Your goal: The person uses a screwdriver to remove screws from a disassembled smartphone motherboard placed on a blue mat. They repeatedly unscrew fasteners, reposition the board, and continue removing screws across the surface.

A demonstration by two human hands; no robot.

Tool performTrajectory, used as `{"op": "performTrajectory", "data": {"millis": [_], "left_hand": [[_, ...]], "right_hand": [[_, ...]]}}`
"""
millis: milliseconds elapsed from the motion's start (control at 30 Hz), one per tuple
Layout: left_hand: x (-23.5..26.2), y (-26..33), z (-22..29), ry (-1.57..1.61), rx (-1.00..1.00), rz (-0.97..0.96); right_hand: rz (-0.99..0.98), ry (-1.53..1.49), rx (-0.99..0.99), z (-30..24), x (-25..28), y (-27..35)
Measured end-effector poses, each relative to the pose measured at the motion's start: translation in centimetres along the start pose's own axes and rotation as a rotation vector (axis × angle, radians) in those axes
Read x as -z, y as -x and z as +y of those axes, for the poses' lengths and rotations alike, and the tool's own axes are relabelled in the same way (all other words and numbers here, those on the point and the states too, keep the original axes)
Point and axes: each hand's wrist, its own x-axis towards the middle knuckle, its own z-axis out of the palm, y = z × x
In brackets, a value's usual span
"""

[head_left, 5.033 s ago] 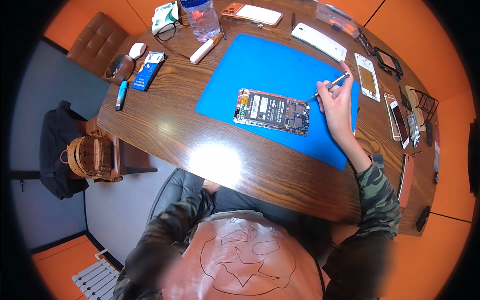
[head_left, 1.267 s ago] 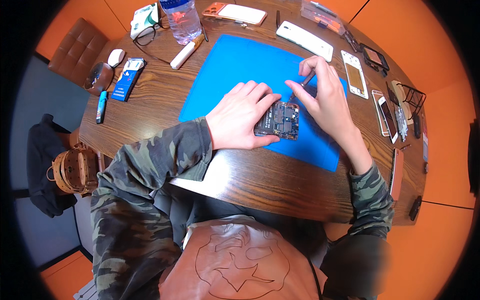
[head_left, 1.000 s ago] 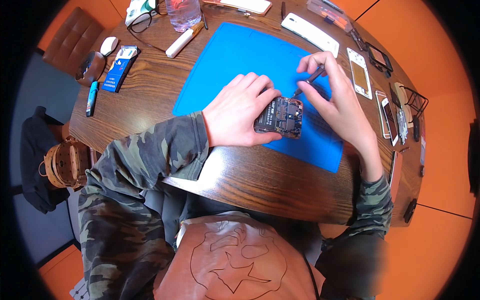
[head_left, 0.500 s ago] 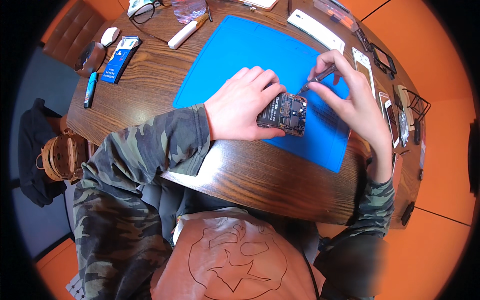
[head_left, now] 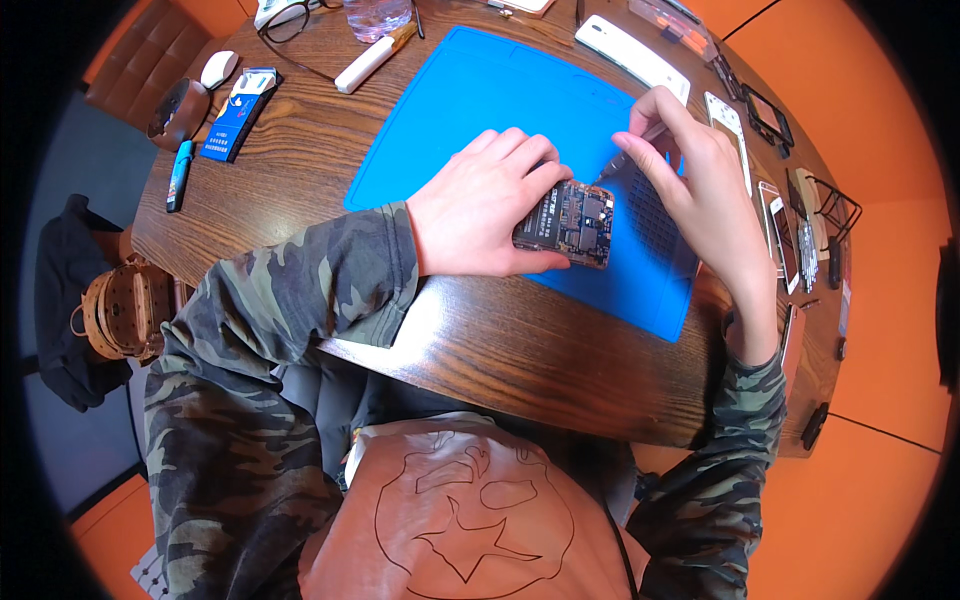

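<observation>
My left hand (head_left: 490, 205) grips an opened smartphone (head_left: 583, 226), with its thumb along the near edge and its fingers over the far edge. The phone's bare circuit board and part of a black battery (head_left: 541, 222) show beside the hand. My right hand (head_left: 690, 170) pinches a slim dark screwdriver (head_left: 614, 165), held at a slant. Its tip points at the board's far right corner; whether it touches I cannot tell. Under the phone lies a blue work mat (head_left: 450, 110) on the wooden table.
On the right lie a white phone panel (head_left: 632, 58), another phone (head_left: 778, 235), a wire stand (head_left: 835, 207) and several tools. At the left are a blue cigarette pack (head_left: 238, 115), a blue lighter (head_left: 180, 175), a brown bowl (head_left: 180, 112) and glasses (head_left: 286, 24). A brush (head_left: 368, 62) lies behind the mat.
My right hand has turned, and the screwdriver stands at a different slant with its tip slightly off from before. The left hand and phone have stayed nearly in place.
</observation>
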Motion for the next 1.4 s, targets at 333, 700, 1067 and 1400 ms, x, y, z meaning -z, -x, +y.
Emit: {"op": "performTrajectory", "data": {"millis": [333, 700, 1067, 1400], "left_hand": [[0.0, 0.1, 0.1, -0.010, 0.001, -0.009], [0.1, 0.1, 0.1, -0.011, 0.008, -0.019], [0.1, 0.1, 0.0, -0.014, 0.004, -0.021], [0.2, 0.1, 0.1, 0.002, 0.014, -0.032]], "right_hand": [[-0.001, 0.026, -0.004, 0.4, -0.2, 0.0], [0.056, 0.037, -0.014, 0.7, -0.8, -0.1], [0.013, 0.015, -0.034, 0.7, -0.2, -0.1], [0.011, -0.117, 0.140, 1.2, -0.5, -0.4]]}}
